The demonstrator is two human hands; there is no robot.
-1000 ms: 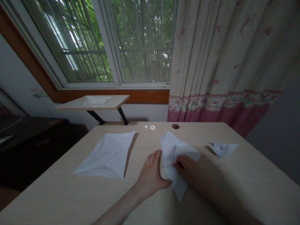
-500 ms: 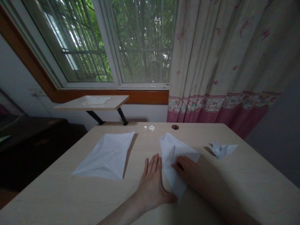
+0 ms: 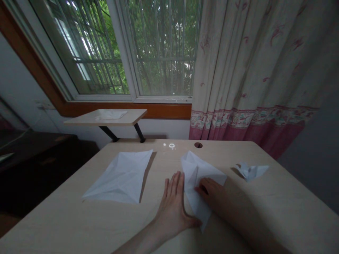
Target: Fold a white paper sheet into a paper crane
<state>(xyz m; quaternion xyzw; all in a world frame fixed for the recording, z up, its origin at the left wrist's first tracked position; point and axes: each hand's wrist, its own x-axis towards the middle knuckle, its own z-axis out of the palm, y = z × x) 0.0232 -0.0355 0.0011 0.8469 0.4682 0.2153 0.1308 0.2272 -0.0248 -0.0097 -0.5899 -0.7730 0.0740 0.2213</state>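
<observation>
The partly folded sheet of thin white paper lies on the pale wood-grain desktop, in front of the wearer. The left hand is spread flat along its left edge, fingers together, thumb stretched wide to its near corner; nothing is gripped. The right hand rests on the sheet's right part with fingers curled; whether it pinches a fold cannot be determined. A creased, four-cornered white paper sheet lies well apart to the left. A small folded white paper piece stands to the right, near the right hand, touching neither hand.
</observation>
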